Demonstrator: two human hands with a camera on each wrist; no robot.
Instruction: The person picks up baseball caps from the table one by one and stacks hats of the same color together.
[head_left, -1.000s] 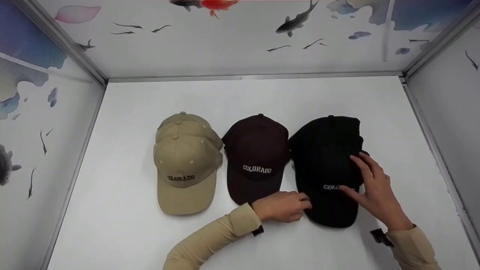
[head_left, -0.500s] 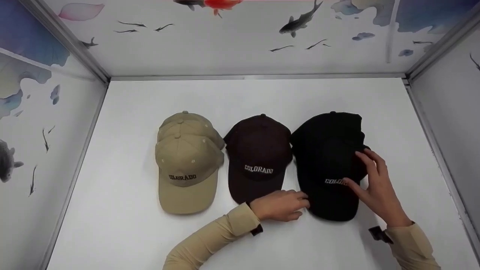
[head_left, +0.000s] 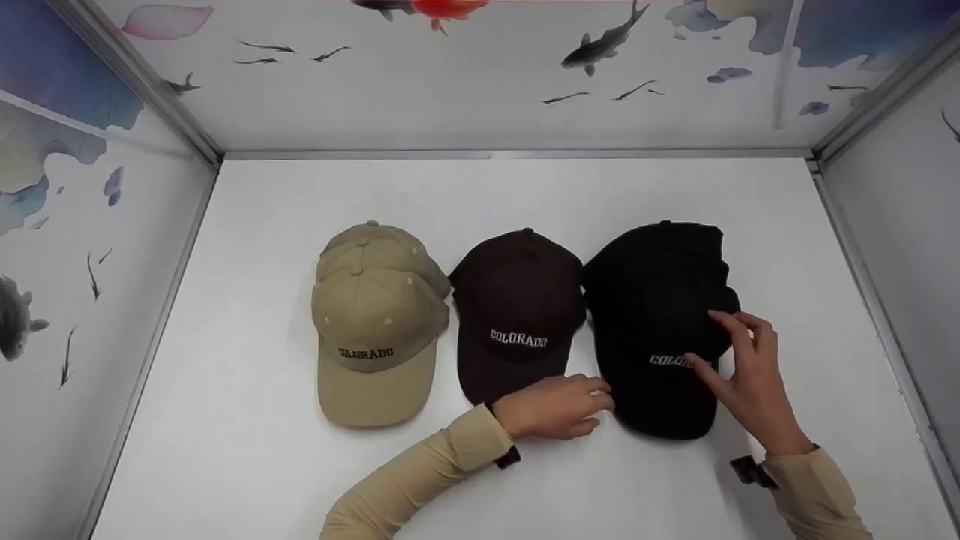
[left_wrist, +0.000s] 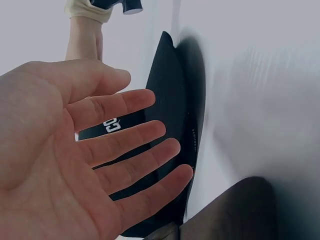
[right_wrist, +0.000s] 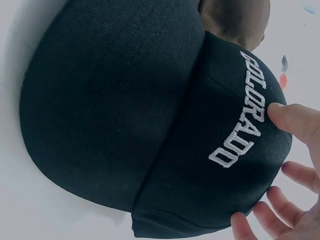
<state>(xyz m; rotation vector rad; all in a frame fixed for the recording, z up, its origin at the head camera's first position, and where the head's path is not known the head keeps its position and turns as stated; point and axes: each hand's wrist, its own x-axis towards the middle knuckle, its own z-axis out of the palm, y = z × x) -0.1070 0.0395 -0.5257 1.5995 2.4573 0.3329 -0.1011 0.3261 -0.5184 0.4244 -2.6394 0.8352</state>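
Black baseball caps (head_left: 652, 307) lie overlapped at the right, the front one lettered COLORADO in white. My right hand (head_left: 754, 382) is at this cap's right side, with the thumb on the lettering and the fingertips along the crown; in the right wrist view the fingers are spread and lightly bent against the black crown (right_wrist: 215, 185). Just left of the black brim is my left hand (head_left: 551, 409), fingers extended and nothing held. The left wrist view shows its palm (left_wrist: 50, 125) facing the black cap (left_wrist: 167, 75). Its forearm passes in front of the maroon cap's brim.
A dark maroon cap (head_left: 517, 292) with white COLORADO lettering lies in the middle, its sides meeting its neighbours. Overlapping khaki caps (head_left: 375, 307) lie to the left. White walls (head_left: 480, 112) with fish pictures enclose the white table (head_left: 255, 360) at the back and sides.
The front black cap has slid a little away from me, with my right hand beside it. My left hand has drawn slightly left from its brim. The other caps stay put.
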